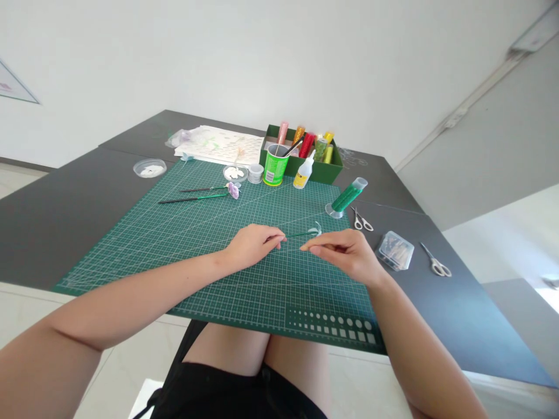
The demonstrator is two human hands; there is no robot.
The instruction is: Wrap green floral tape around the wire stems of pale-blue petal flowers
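My left hand (252, 244) rests on the green cutting mat (183, 256), fingers pinched on the near end of a thin green stem (301, 234). A small pale bud (315, 230) tips the stem's far end. My right hand (345, 251) hovers just right of it, fingers pinched together below the bud; whether they hold anything is too small to tell. Farther back on the mat lie two more green stems (192, 198), one ending in a lilac flower (233, 190).
A green cup (275, 165), glue bottle (303, 171), small dishes (236, 173) and a green box of glitter tubes (323, 166) stand at the mat's far edge. A green tube (347, 198), two scissors (362, 221) (434, 262) and a clear case (395, 250) lie right. White sheets (218, 145) and a lid (149, 168) sit far left.
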